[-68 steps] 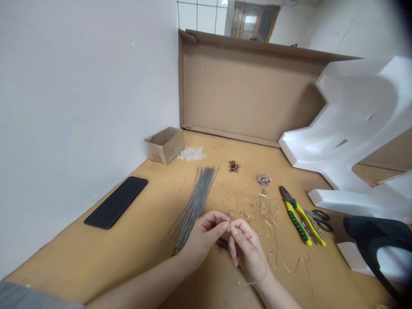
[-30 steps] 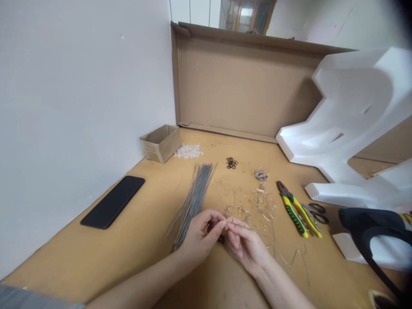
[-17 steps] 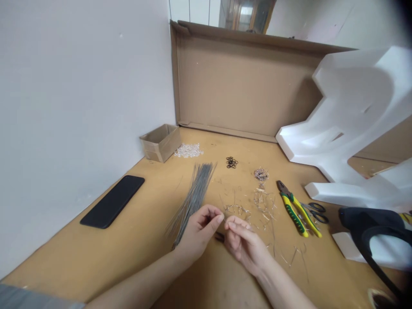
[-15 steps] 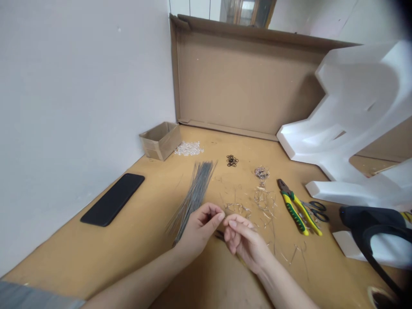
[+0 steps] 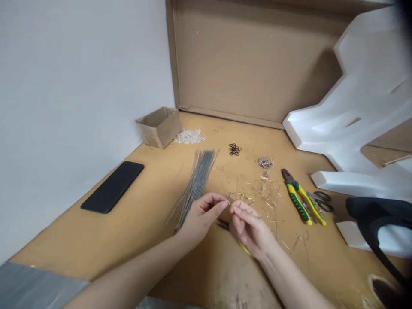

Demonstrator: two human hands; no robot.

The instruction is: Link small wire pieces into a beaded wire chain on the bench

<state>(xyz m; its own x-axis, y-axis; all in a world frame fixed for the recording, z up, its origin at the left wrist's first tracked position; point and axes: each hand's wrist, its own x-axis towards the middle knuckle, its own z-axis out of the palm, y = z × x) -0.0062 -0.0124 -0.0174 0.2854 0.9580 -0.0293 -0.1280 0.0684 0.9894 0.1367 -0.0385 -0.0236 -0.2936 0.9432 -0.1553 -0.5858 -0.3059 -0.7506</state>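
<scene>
My left hand point(image 5: 206, 213) pinches with thumb and forefinger in front of the bundle of thin grey wires point(image 5: 198, 176). Facing it, my right hand point(image 5: 249, 225) has its fingertips pressed together, almost touching the left ones. Between the two pinches a tiny thin piece of wire point(image 5: 229, 204) just shows; most of it is hidden by the fingers. Just beyond my hands lie bent wire pieces point(image 5: 241, 198). Partly covered by my right hand is a tool with dark jaws point(image 5: 222, 224) and a yellow handle.
On the right lie green-yellow pliers point(image 5: 299, 197) and scissors point(image 5: 322, 201). Black rings point(image 5: 234, 149), a wire pile point(image 5: 265, 162) and clear small pieces point(image 5: 189, 136) sit farther back, beside a cardboard box point(image 5: 159, 128). A black phone point(image 5: 112, 187) lies left; white foam point(image 5: 347, 116) stands right.
The camera has tilted down, so the table things sit higher in view. Both hands keep their pinches close together; my right fingers look more tightly curled.
</scene>
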